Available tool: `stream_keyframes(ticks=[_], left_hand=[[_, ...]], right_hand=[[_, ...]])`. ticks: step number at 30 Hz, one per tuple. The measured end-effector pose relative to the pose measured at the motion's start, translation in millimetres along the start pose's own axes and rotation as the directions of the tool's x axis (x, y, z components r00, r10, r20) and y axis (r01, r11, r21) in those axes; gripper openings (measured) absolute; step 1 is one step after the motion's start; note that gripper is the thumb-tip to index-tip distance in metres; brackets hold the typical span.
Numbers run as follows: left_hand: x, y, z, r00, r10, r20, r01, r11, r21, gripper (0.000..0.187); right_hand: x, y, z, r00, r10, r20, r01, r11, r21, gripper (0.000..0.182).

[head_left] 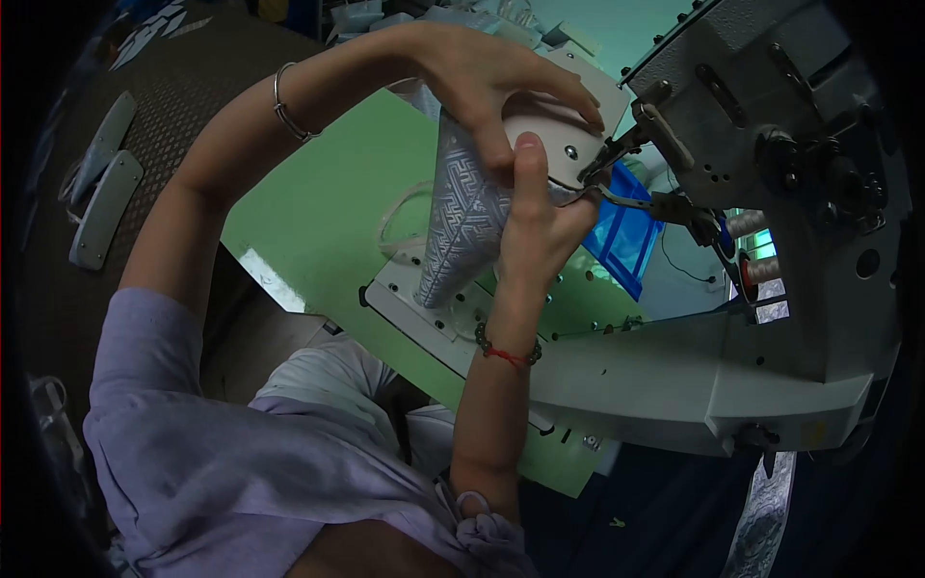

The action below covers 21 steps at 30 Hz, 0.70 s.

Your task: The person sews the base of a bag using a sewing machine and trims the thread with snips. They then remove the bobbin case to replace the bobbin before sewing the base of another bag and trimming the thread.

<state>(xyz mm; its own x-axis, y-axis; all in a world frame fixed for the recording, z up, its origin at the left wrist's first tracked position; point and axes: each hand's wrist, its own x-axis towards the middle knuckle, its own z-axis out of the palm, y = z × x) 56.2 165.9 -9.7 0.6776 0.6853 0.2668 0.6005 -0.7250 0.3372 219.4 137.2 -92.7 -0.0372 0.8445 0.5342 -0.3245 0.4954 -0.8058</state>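
Observation:
A silver patterned fabric piece (462, 207) narrows to a point at its lower end. At its upper end is a smooth cream panel (549, 140) with a round metal stud. My left hand (482, 82) arches over the top, its thumb against the fabric and its fingers curled onto the far side of the panel. From below, my right hand (540, 217) grips the lower edge, thumb up against the panel. The panel's edge sits at the presser foot (593, 173) of a sewing machine (771, 125). The right fingers are mostly hidden behind the work.
A green table (318, 202) lies under the work. A blue tray (621, 231) is beyond my right hand. Thread spools (761, 270) sit by the machine. White strap-like pieces (106, 207) rest on a brown surface at the left. Clear plastic bags are piled at the back.

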Motion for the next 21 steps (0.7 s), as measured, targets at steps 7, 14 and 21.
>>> stream_keyframes(ticks=[7, 14, 21], left_hand=[[2.8, 1.9, 10.4, 0.995, 0.095, -0.019, -0.095, 0.995, -0.009, 0.09], [2.2, 9.2, 17.5, 0.993, 0.106, -0.042, -0.101, 0.988, 0.113, 0.085], [-7.5, 19.1, 19.3, 0.999, -0.009, -0.038, 0.014, 0.991, 0.135, 0.109]], right_hand=[[6.5, -2.0, -10.4, 0.988, 0.121, 0.096, -0.128, 0.99, 0.066, 0.068], [10.9, -6.4, -21.9, 0.97, 0.161, 0.181, -0.175, 0.982, 0.069, 0.057], [21.5, -10.5, -43.7, 0.86, 0.302, 0.411, -0.353, 0.934, 0.054, 0.062]])
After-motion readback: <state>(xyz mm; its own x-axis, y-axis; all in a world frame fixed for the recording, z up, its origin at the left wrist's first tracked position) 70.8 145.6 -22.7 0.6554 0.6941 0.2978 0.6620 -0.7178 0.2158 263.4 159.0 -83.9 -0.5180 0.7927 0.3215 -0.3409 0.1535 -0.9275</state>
